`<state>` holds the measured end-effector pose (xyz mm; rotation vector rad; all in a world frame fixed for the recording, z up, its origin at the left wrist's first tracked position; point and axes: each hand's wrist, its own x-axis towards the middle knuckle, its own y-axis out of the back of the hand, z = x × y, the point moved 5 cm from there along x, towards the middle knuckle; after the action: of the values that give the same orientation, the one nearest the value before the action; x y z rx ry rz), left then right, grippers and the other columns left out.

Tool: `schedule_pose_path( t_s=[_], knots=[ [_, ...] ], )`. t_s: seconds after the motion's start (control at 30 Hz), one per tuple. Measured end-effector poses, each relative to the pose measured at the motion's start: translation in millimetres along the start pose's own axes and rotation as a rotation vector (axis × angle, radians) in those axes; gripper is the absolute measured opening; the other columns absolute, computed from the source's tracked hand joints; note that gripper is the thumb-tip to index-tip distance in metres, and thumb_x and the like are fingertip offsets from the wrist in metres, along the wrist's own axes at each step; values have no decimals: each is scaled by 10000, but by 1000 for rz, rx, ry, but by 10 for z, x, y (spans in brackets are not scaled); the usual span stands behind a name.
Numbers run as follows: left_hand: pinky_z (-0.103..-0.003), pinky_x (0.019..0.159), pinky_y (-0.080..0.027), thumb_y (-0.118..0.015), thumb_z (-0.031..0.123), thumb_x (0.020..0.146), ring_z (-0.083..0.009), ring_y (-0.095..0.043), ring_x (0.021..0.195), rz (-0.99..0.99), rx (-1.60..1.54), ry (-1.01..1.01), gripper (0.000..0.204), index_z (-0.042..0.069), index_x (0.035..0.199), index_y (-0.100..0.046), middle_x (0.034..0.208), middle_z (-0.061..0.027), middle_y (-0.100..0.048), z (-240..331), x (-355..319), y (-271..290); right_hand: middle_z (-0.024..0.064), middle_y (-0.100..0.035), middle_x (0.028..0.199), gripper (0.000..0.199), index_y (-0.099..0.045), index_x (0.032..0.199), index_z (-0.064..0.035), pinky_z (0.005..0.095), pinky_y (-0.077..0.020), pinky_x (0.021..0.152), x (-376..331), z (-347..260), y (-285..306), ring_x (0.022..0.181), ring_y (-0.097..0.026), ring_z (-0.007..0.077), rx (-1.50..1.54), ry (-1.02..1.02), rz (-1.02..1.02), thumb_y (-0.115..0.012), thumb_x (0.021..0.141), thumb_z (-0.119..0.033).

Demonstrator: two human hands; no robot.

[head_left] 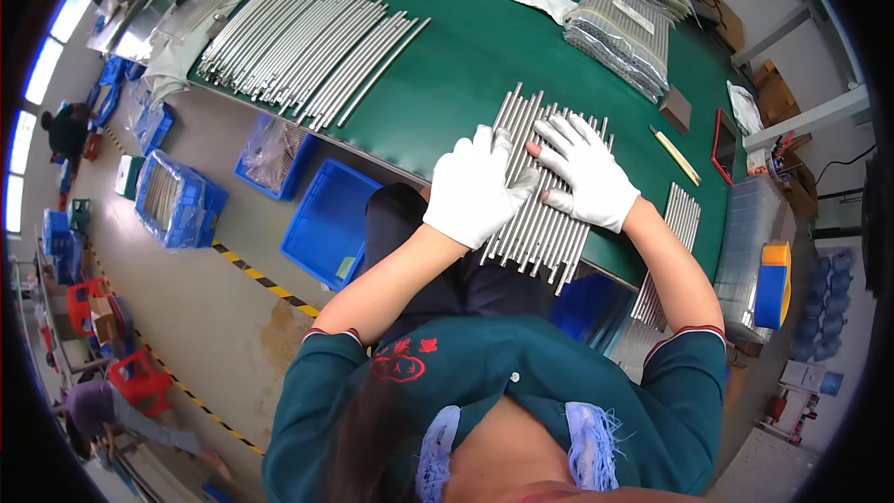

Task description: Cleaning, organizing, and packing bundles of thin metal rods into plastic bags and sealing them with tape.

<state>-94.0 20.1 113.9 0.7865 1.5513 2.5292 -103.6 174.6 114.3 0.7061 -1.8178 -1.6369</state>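
Observation:
A row of thin silver metal rods [533, 228] lies side by side on the green table in front of me, their near ends sticking out past its edge. My left hand [475, 184], in a white glove, rests along the row's left side, its fingers extended and its thumb across the rods. My right hand [589, 170], gloved too with bare fingertips showing, lies on top of the rods with fingers spread. Neither hand is closed around a rod. Some rods are hidden beneath both hands.
A larger spread of metal rods [298, 47] covers the table's far left. Wrapped rod bundles [619, 33] lie at the far right. A yellow-handled cutter [675, 156], a brown block [674, 110] and another rod row [683, 208] are right of me. A blue bin [326, 224] stands below, left.

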Motion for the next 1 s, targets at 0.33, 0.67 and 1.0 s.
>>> schedule_pose_path(
  t_s=[0.33, 0.67, 1.0],
  knots=[
    [-533, 1005, -311, -701, 552, 657, -380, -498, 1146, -282, -104, -356, 722, 86, 1188, -551, 1235, -115, -564, -44, -620, 348, 155, -397, 1401, 652, -335, 1392, 3, 382, -240, 1126, 379, 786, 157, 1327, -348, 248, 1280, -304, 314, -270, 980, -498],
    [-544, 1021, -287, -639, 665, 595, -376, -511, 1124, -263, -36, -449, 865, 93, 1233, -516, 1232, -106, -562, -40, -442, 201, 153, -474, 1325, 650, -462, 1300, -9, 405, -280, 1106, 1032, 818, -279, 1265, -421, 264, 1938, -103, 19, -428, 920, -535],
    [-510, 1024, -301, -656, 591, 665, -359, -459, 1163, -382, -174, -588, 782, 112, 1262, -494, 1252, -171, -511, 466, -486, 45, 161, -463, 1338, 661, -441, 1325, -14, 394, -258, 1124, 520, 971, -232, 1293, -394, 263, 1910, -101, 6, -405, 925, -538]
  ],
)
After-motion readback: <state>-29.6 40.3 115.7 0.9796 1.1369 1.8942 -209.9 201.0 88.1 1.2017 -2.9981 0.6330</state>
